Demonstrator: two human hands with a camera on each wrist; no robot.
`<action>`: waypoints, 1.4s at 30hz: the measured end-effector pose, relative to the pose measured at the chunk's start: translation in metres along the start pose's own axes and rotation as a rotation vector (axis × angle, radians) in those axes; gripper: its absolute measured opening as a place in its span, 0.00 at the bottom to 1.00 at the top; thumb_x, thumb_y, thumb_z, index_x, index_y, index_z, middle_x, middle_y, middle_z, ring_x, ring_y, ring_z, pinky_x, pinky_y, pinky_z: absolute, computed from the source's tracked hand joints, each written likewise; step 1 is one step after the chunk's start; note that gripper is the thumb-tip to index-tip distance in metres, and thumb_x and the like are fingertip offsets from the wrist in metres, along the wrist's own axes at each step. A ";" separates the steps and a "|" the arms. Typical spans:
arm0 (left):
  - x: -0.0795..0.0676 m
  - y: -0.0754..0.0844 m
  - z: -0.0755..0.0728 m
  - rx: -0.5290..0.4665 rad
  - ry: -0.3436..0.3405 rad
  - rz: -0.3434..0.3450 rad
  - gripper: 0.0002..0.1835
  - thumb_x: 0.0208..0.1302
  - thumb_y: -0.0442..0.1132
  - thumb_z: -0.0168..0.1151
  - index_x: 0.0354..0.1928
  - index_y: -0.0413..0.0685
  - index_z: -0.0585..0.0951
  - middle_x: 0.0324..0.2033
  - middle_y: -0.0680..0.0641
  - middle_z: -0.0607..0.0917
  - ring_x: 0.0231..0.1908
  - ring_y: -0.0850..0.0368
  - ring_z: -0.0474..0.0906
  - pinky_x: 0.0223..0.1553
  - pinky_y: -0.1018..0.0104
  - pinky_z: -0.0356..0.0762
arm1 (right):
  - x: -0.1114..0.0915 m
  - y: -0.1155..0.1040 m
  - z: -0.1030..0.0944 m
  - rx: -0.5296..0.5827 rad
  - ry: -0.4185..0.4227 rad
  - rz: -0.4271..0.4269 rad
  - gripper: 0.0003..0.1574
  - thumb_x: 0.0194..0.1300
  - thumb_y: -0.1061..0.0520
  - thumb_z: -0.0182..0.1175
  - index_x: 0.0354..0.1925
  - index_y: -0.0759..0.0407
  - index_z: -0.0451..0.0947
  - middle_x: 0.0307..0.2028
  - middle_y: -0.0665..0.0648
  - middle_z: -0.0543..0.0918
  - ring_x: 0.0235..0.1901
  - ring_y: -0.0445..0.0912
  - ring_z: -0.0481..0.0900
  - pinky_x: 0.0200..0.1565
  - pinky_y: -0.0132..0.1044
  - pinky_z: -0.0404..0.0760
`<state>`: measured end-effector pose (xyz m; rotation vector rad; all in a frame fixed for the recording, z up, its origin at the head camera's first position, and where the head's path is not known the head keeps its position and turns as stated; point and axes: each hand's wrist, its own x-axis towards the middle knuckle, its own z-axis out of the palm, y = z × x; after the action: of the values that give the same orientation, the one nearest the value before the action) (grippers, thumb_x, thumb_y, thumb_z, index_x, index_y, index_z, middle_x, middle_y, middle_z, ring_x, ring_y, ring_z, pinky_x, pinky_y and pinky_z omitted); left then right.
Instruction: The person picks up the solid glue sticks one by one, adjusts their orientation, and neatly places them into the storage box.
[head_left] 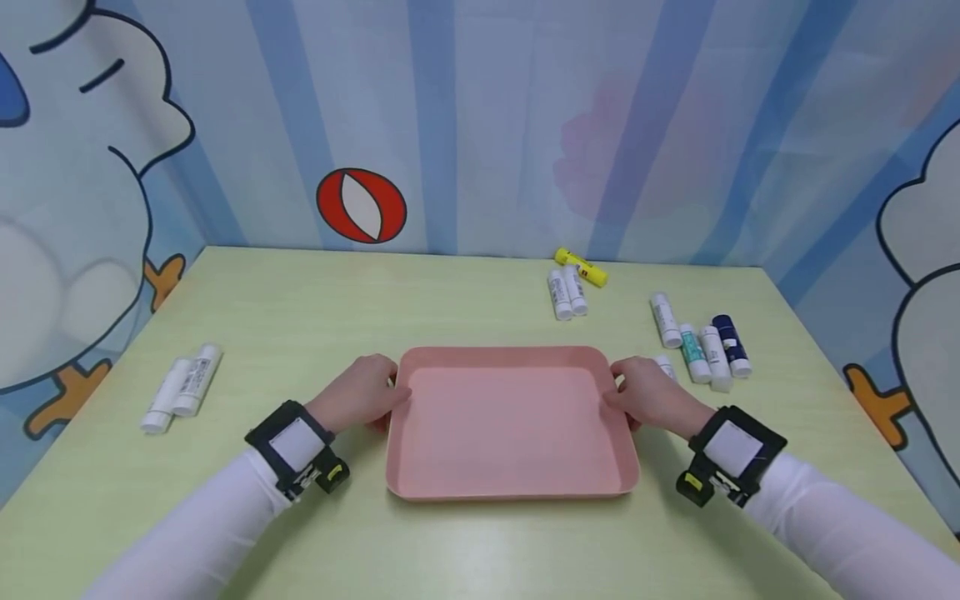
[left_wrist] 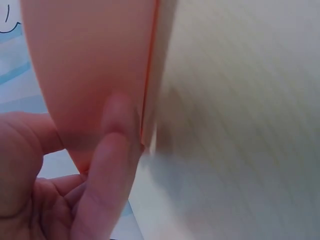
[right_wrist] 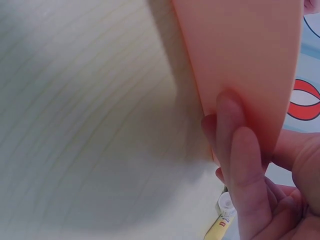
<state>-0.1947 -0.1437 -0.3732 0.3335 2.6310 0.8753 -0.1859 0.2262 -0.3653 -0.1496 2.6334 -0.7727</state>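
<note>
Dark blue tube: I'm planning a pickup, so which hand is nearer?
Right. The right hand grips the right side of the pink tray, left of the dark blue tube; the left hand is across the tray, gripping its left side.

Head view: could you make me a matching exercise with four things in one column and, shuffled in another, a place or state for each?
Things
1. pink tray
2. yellow tube
3. dark blue tube
4. left hand

Place or state
A. rightmost of all the tubes
B. pinches one end of a container
C. held at both ends
D. farthest back, next to a pair of white tubes

Right pairs: 1-C, 2-D, 3-A, 4-B
</note>
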 end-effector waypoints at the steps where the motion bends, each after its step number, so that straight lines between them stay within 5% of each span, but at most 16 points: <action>1: 0.000 0.000 0.000 0.000 -0.001 0.003 0.08 0.66 0.34 0.54 0.34 0.36 0.78 0.16 0.46 0.79 0.14 0.56 0.76 0.18 0.67 0.73 | 0.000 0.000 0.000 0.002 0.001 0.003 0.21 0.67 0.64 0.57 0.55 0.75 0.71 0.24 0.56 0.80 0.17 0.44 0.78 0.22 0.34 0.78; 10: 0.001 0.004 -0.002 0.008 0.011 -0.037 0.13 0.64 0.33 0.55 0.20 0.41 0.77 0.13 0.47 0.79 0.13 0.56 0.76 0.15 0.69 0.71 | 0.001 -0.002 -0.003 0.001 -0.003 0.019 0.22 0.67 0.63 0.58 0.56 0.74 0.70 0.24 0.56 0.79 0.17 0.44 0.77 0.22 0.34 0.77; 20: 0.000 0.005 -0.002 -0.007 0.030 -0.042 0.14 0.61 0.30 0.53 0.18 0.39 0.76 0.10 0.48 0.79 0.12 0.56 0.77 0.15 0.70 0.69 | 0.003 -0.002 -0.006 0.002 -0.012 0.013 0.25 0.69 0.60 0.57 0.58 0.76 0.69 0.25 0.56 0.81 0.18 0.44 0.79 0.24 0.35 0.80; 25: -0.001 0.006 0.000 -0.018 0.025 -0.072 0.12 0.62 0.30 0.54 0.19 0.39 0.76 0.12 0.46 0.79 0.12 0.55 0.77 0.14 0.70 0.70 | -0.002 -0.004 -0.024 0.077 -0.013 0.003 0.29 0.73 0.52 0.54 0.60 0.74 0.68 0.27 0.58 0.84 0.22 0.48 0.83 0.27 0.39 0.83; 29: -0.001 0.006 0.002 -0.024 0.024 -0.093 0.12 0.62 0.31 0.54 0.20 0.39 0.76 0.12 0.46 0.80 0.12 0.55 0.78 0.14 0.70 0.71 | -0.011 -0.004 -0.046 0.086 0.048 -0.024 0.32 0.73 0.47 0.53 0.60 0.72 0.68 0.30 0.61 0.84 0.25 0.51 0.85 0.30 0.40 0.83; 36: 0.000 0.004 0.004 -0.033 0.027 -0.082 0.13 0.62 0.30 0.54 0.19 0.39 0.75 0.11 0.46 0.79 0.11 0.55 0.78 0.13 0.71 0.69 | -0.021 0.013 -0.059 -0.078 0.227 -0.069 0.32 0.72 0.47 0.54 0.57 0.75 0.69 0.38 0.67 0.83 0.30 0.51 0.84 0.30 0.41 0.81; 42: 0.001 0.005 0.004 -0.047 0.023 -0.087 0.13 0.62 0.30 0.55 0.19 0.39 0.75 0.11 0.46 0.79 0.12 0.54 0.78 0.13 0.71 0.68 | -0.020 0.034 -0.056 -0.195 0.268 -0.051 0.28 0.71 0.51 0.54 0.50 0.78 0.73 0.19 0.60 0.78 0.20 0.47 0.77 0.28 0.41 0.76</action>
<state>-0.1932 -0.1369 -0.3736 0.1973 2.6194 0.9157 -0.1895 0.2869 -0.3344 -0.1781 2.9693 -0.5857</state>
